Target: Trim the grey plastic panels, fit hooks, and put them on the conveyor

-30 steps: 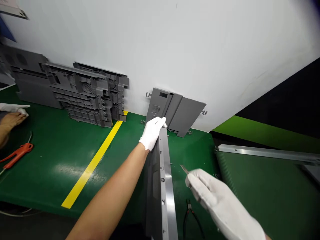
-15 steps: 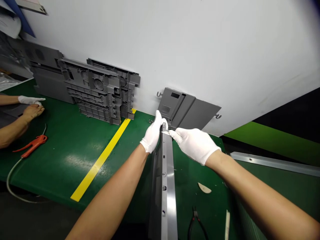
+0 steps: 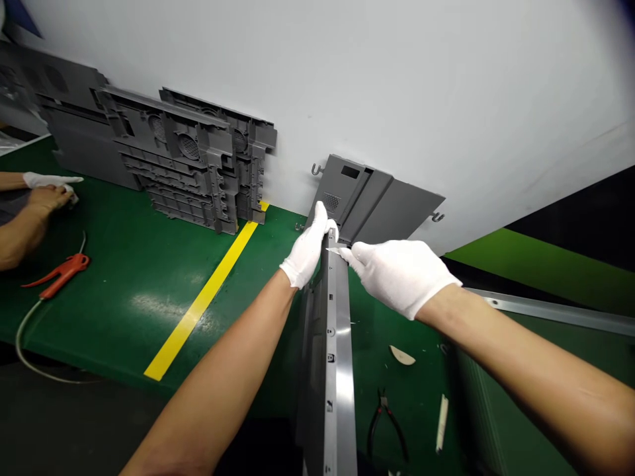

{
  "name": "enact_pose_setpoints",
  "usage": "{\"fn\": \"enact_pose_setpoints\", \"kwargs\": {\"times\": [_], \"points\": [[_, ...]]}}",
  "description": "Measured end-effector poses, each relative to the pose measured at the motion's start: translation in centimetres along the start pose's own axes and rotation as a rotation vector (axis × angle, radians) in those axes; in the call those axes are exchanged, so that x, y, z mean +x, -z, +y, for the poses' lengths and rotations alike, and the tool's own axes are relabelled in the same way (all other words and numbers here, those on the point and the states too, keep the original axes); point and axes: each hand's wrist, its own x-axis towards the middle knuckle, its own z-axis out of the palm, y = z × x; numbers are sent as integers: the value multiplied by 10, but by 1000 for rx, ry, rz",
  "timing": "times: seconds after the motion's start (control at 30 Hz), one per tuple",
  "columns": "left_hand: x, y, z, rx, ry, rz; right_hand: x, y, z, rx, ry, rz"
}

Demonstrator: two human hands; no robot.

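Observation:
A long grey panel (image 3: 343,377) stands on edge in front of me, its narrow side with slots and holes facing up. My left hand (image 3: 306,252), in a white glove, is closed around the panel's far end, thumb raised along it. My gloved right hand (image 3: 399,272) grips a small knife (image 3: 337,250) whose pointed blade lies across the top edge at that far end. The knife's handle is hidden inside the fist. Just beyond both hands, a flat grey panel (image 3: 380,201) leans against the white wall.
Several ribbed grey panels (image 3: 173,149) lean against the wall at left. A red air gun (image 3: 67,272) with a hose lies near a co-worker's hands (image 3: 49,192). Pliers (image 3: 383,416), a half-round pale piece (image 3: 401,356) and a pale strip (image 3: 442,423) lie at right on the green table (image 3: 124,238).
My view has tilted slightly, so the pliers and the strip show more fully. Both of my hands keep their grips, with the blade still at the panel's far end.

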Motion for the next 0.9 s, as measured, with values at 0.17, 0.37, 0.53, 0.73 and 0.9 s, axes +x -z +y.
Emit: {"fn": "enact_pose_setpoints", "kwargs": {"times": [0.17,0.37,0.53,0.73,0.9], "points": [[1,0,-2,18,17,3,-3,-3,1,2,7,8],[5,0,-7,41,-42,16,-3,-5,4,-15,13,29],[5,-2,-6,18,-35,22,-9,-8,3,10,32,54],[3,5,-3,-26,-16,-22,-46,-11,-3,534,46,91],[0,12,0,80,-143,-125,-77,-16,17,1078,-344,286]]}}
